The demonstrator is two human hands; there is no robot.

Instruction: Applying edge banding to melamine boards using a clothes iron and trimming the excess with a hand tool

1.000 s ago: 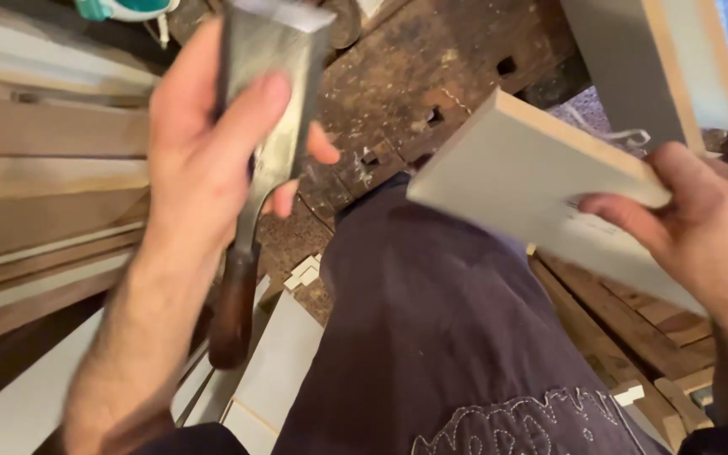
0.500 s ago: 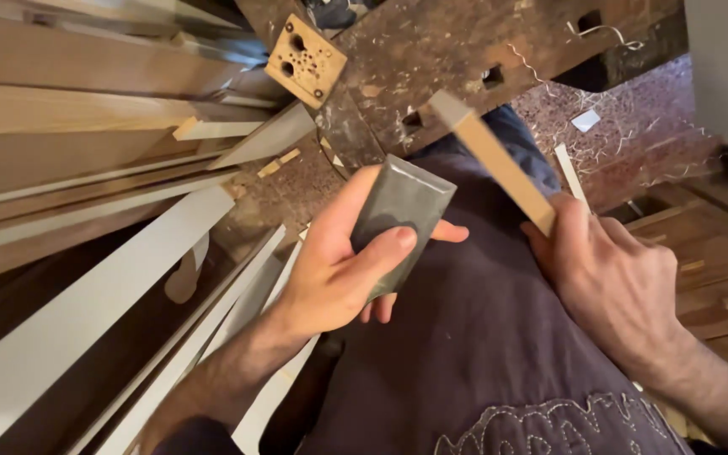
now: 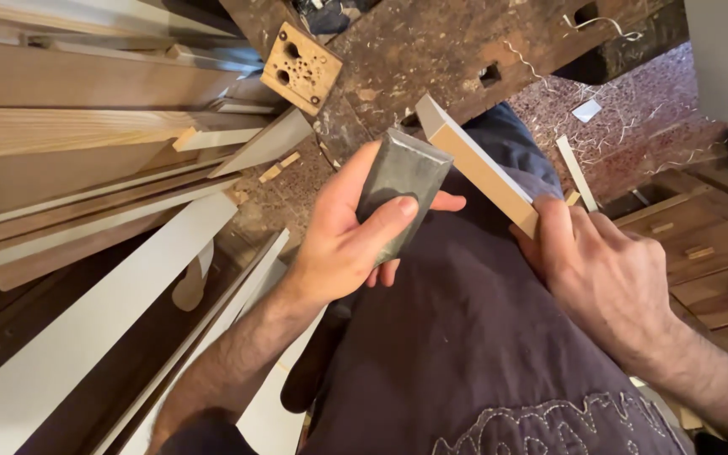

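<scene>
Left hand (image 3: 343,240) clenched round grey flat block (image 3: 402,181), thumb across its face; right hand (image 3: 604,274) at 3 o'clock grips pale wooden board (image 3: 478,173), edge-up, knuckles uppermost

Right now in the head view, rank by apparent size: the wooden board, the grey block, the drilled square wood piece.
1. Wooden board, seen edge-on, held by the right hand.
2. Grey block in the left hand.
3. Drilled square wood piece, though it lies farther away, so its rank against the block is unsure.

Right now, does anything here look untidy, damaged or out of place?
Yes. Curled wood shavings litter the floor beyond the worn workbench. The left hand grips a grey blade, and the right hand holds a pale board tilted on edge.
</scene>
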